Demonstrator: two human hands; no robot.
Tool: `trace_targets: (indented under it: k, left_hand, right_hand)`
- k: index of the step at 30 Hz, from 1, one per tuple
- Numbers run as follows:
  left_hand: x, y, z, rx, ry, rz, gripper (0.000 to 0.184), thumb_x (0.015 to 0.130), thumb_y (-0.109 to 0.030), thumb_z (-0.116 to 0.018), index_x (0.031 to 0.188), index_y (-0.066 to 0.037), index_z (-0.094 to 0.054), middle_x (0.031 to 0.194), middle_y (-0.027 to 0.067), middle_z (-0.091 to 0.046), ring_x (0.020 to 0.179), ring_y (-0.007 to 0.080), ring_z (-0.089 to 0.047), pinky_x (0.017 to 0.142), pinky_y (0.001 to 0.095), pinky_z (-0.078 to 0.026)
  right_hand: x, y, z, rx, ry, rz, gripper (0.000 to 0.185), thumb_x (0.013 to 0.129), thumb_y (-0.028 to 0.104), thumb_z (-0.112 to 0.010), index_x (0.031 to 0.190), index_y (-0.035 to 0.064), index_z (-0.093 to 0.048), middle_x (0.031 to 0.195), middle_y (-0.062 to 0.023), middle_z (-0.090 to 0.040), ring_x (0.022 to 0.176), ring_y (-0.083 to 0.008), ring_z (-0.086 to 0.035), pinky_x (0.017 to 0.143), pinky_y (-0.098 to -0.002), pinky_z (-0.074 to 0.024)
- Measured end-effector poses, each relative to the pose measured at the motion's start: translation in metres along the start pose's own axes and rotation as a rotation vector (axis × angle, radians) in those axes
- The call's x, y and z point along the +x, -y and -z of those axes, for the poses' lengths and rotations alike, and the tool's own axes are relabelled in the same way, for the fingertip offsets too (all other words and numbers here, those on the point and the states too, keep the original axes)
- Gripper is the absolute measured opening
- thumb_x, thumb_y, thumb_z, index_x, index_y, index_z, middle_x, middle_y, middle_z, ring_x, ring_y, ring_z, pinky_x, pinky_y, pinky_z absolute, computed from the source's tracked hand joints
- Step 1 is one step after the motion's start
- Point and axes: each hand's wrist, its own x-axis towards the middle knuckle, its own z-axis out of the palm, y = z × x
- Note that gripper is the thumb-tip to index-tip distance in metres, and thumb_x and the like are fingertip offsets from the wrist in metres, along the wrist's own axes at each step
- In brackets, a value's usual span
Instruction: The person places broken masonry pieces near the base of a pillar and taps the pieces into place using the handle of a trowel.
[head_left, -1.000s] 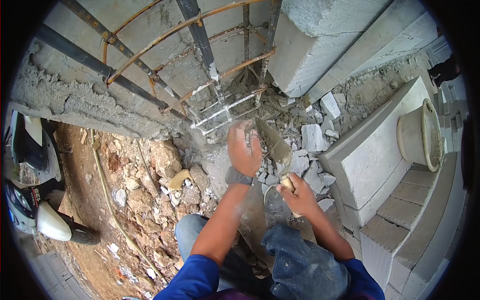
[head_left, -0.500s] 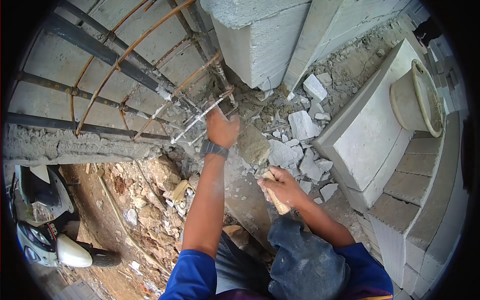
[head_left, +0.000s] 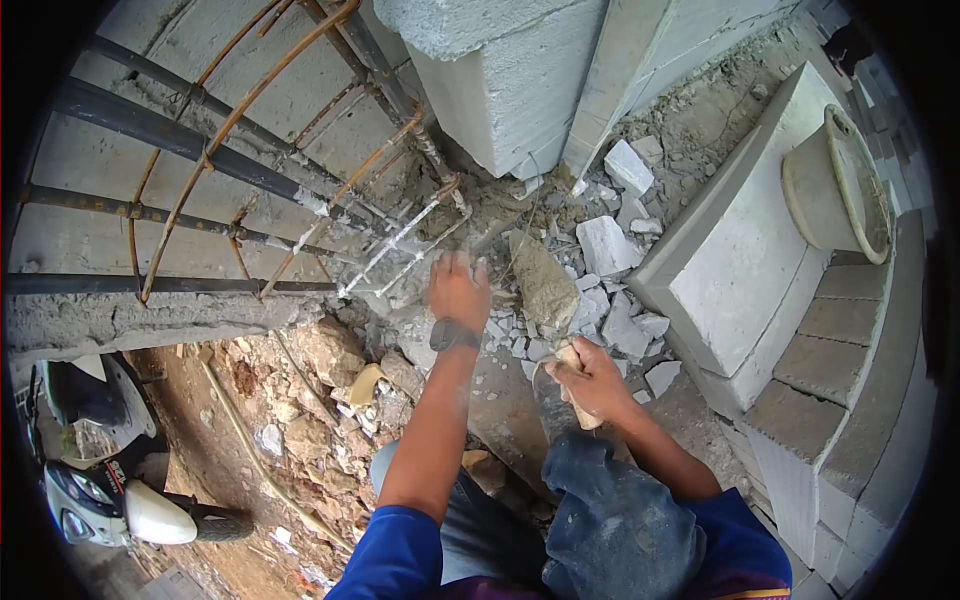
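At the far left, a motorbike [head_left: 150,510] stood beside the reddish soil and stones [head_left: 300,420]; red digits on its side panel looked like 125, and any smaller lettering could not be read. Above it, dark bars [head_left: 180,130] tied with rusty rods [head_left: 237,110] ran across a pale wall, their lower ends splashed with whitish mortar.

Just beside those lower ends, the left hand [head_left: 460,292] reached out, back upward, with a dark watch [head_left: 453,336] on the wrist. It was partly open, with a gap between the thumb and the other fingers; the tips were blurred against the dusty ground, so contact there could not be told.

To its right lay the trowel [head_left: 543,280], its blade caked with grey-brown mortar and pointing away from the person, near broken whitish pieces [head_left: 606,247]. The right hand [head_left: 597,383] was closed around the trowel's pale wooden handle, thumb along the near side. Dusty dark-blue cloth [head_left: 622,510] showed below that hand.

Farther right, a large pale block [head_left: 735,280] lay tilted beside the rubble. Against its far side, a round grey tub [head_left: 815,190] leaned with its mouth turned sideways; grey, mortar-like material coated the inside, but how full it was could not be told. Grey bricks [head_left: 825,362] were lined up below the tub.
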Motion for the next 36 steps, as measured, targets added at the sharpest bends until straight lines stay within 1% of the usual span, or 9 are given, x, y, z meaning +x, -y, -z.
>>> trace_targets:
  k: [3, 12, 15, 18, 21, 24, 27, 34, 36]
  left_hand:
    - [-0.005, -0.001, -0.009, -0.114, 0.095, -0.050, 0.045, 0.092, -0.022, -0.068, 0.135, -0.014, -0.066, 0.125, 0.0224, -0.067, 0.112, 0.0452, -0.064, 0.096, 0.0485, -0.053]
    - [-0.011, 0.030, -0.031, -0.074, 0.319, -0.252, 0.047, 0.093, -0.009, -0.058, 0.140, -0.009, -0.060, 0.131, 0.0220, -0.064, 0.112, 0.0416, -0.065, 0.096, 0.0451, -0.053]
    - [-0.014, 0.038, -0.002, -0.180, 0.385, -0.114, 0.045, 0.091, -0.005, -0.059, 0.136, -0.004, -0.062, 0.129, 0.0230, -0.065, 0.112, 0.0402, -0.066, 0.094, 0.0436, -0.053]
    - [-0.039, 0.033, 0.027, -0.604, 0.030, 0.135, 0.033, 0.090, -0.001, -0.060, 0.122, 0.001, -0.068, 0.111, 0.0184, -0.070, 0.104, 0.0365, -0.069, 0.091, 0.0406, -0.054]
    - [-0.032, -0.005, 0.071, -0.564, -0.059, 0.013, 0.037, 0.093, -0.004, -0.059, 0.128, 0.006, -0.062, 0.119, 0.0222, -0.067, 0.113, 0.0341, -0.067, 0.094, 0.0416, -0.054]
    - [0.001, -0.023, 0.066, -0.452, -0.230, -0.144, 0.058, 0.088, -0.009, -0.061, 0.143, 0.005, -0.050, 0.131, 0.0294, -0.058, 0.121, 0.0450, -0.058, 0.105, 0.0489, -0.046]
    - [0.032, -0.033, 0.059, -0.259, -0.145, -0.043, 0.064, 0.085, -0.014, -0.065, 0.137, 0.017, -0.044, 0.132, 0.0377, -0.053, 0.126, 0.0495, -0.053, 0.109, 0.0494, -0.042]
    - [0.073, -0.027, 0.036, -0.032, 0.035, 0.070, 0.068, 0.078, -0.027, -0.072, 0.125, 0.018, -0.052, 0.127, 0.0399, -0.057, 0.123, 0.0526, -0.052, 0.112, 0.0512, -0.039]
    - [0.081, -0.022, 0.033, -0.050, 0.069, 0.116, 0.080, 0.077, -0.031, -0.071, 0.135, 0.017, -0.048, 0.136, 0.0390, -0.054, 0.130, 0.0497, -0.052, 0.117, 0.0516, -0.035]
  right_hand:
    - [0.008, 0.001, 0.005, 0.071, 0.070, 0.042, 0.023, 0.096, 0.019, -0.070, 0.098, 0.0017, -0.056, 0.076, -0.0037, -0.060, 0.057, -0.0104, -0.058, 0.052, -0.0297, -0.0487]
    - [0.018, 0.022, -0.010, 0.250, 0.195, 0.024, 0.016, 0.096, 0.015, -0.068, 0.095, 0.0020, -0.059, 0.075, -0.0026, -0.060, 0.056, -0.0105, -0.058, 0.051, -0.0291, -0.0464]
    - [0.020, 0.023, -0.013, 0.279, 0.237, 0.002, 0.015, 0.096, 0.014, -0.068, 0.095, 0.0018, -0.060, 0.075, -0.0023, -0.061, 0.056, -0.0107, -0.057, 0.051, -0.0291, -0.0462]
    - [0.024, 0.014, -0.017, 0.309, 0.226, -0.014, 0.014, 0.095, 0.013, -0.068, 0.096, 0.0018, -0.060, 0.075, -0.0024, -0.060, 0.056, -0.0109, -0.057, 0.051, -0.0288, -0.0461]
    - [0.026, 0.010, -0.024, 0.377, 0.272, -0.039, 0.013, 0.095, 0.013, -0.068, 0.096, 0.0019, -0.061, 0.075, -0.0027, -0.061, 0.056, -0.0113, -0.057, 0.051, -0.0282, -0.0460]
    - [0.032, 0.017, -0.032, 0.387, 0.295, -0.031, 0.013, 0.094, 0.012, -0.069, 0.095, 0.0020, -0.061, 0.075, -0.0029, -0.061, 0.057, -0.0118, -0.058, 0.051, -0.0281, -0.0464]
    - [0.045, 0.019, -0.039, 0.396, 0.293, -0.035, 0.013, 0.094, 0.013, -0.069, 0.095, 0.0021, -0.061, 0.076, -0.0029, -0.061, 0.056, -0.0122, -0.058, 0.051, -0.0285, -0.0471]
    - [0.071, 0.035, -0.046, 0.360, 0.308, 0.007, 0.016, 0.096, 0.017, -0.069, 0.094, 0.0027, -0.061, 0.075, -0.0029, -0.060, 0.055, -0.0128, -0.058, 0.050, -0.0298, -0.0478]
    - [0.080, 0.038, -0.051, 0.340, 0.292, 0.028, 0.017, 0.097, 0.018, -0.069, 0.093, 0.0029, -0.061, 0.075, -0.0025, -0.060, 0.055, -0.0128, -0.058, 0.050, -0.0302, -0.0478]
